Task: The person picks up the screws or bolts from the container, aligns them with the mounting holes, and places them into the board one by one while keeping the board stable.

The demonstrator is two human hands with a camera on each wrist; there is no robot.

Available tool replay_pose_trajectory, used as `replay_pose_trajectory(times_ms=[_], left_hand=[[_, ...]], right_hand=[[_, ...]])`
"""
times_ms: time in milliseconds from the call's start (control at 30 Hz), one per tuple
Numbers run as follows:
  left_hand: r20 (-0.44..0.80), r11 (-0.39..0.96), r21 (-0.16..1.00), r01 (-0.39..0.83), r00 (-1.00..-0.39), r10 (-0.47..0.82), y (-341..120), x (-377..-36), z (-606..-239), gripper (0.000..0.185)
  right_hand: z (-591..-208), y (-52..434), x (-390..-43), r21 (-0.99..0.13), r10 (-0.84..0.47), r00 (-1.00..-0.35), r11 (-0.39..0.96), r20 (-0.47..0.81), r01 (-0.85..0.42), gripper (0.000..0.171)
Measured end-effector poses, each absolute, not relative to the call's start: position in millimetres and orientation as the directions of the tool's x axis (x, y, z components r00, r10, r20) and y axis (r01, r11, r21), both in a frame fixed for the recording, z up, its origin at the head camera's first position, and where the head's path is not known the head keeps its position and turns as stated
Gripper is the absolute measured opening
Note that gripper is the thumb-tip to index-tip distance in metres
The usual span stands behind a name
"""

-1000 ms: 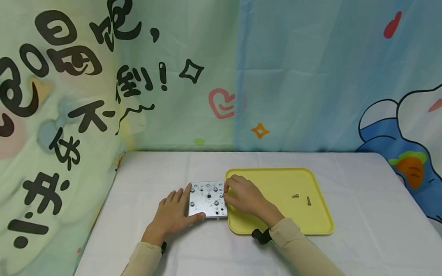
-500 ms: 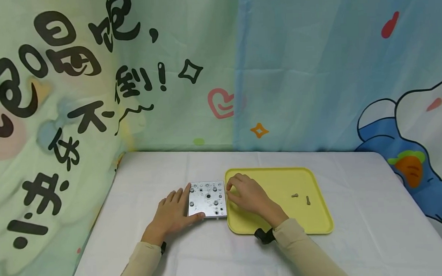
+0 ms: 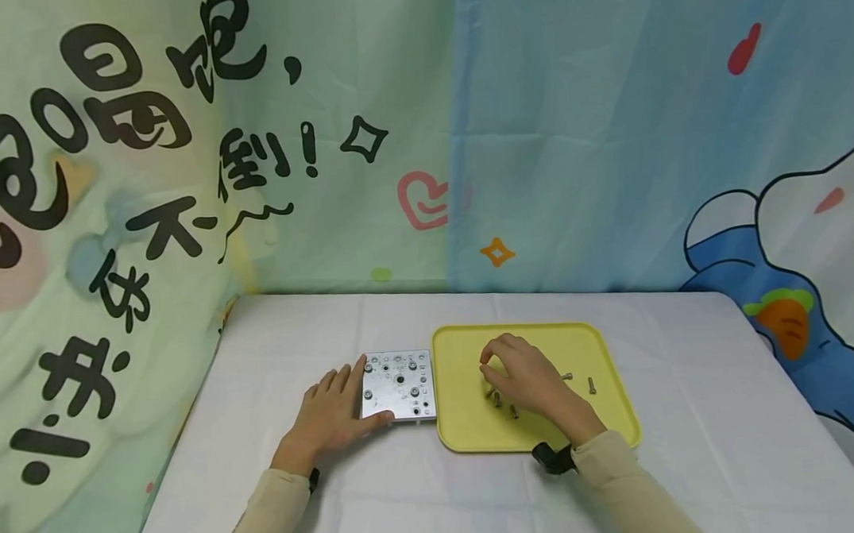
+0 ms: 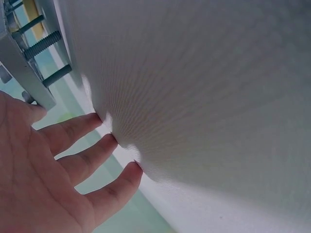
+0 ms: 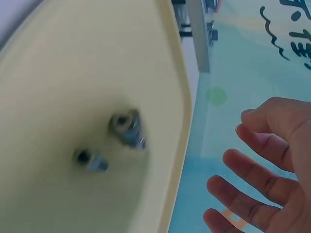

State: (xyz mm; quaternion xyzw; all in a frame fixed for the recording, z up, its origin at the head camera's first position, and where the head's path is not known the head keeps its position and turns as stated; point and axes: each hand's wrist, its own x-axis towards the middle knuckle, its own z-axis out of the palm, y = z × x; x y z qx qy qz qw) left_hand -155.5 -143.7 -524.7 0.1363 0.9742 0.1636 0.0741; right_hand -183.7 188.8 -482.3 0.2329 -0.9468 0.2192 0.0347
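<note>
The loose bolts (image 3: 500, 398) lying in the yellow tray (image 3: 606, 430) under the right hand (image 3: 528, 381) are small, short and silvery, so they could roll or scatter if its relaxed, empty fingers brush them. The left hand (image 3: 329, 418) lies flat and spread on the table (image 3: 690, 382), thumb against the near edge of the square metal plate (image 3: 399, 385), just left of the tray; if that hand lifted, the plate could slide.
</note>
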Motion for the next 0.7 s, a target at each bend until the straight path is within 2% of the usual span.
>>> replay_pose_trajectory(times_ms=[200,700], left_hand=[[-0.102,0.910,0.336,0.244,-0.951,0.293,-143.0,-155.2,-523.8,0.108],[-0.108,0.909,0.341,0.238,-0.951,0.290,-143.4,-154.8,-524.3,0.108]], right_hand=[[-486.8,207.7,-176.0,-0.397,-0.417,-0.892,0.798,0.177,-0.452,0.007],[-488.1,276.0,-170.6,-0.412,-0.313,-0.942,0.847,0.123,-0.335,0.010]])
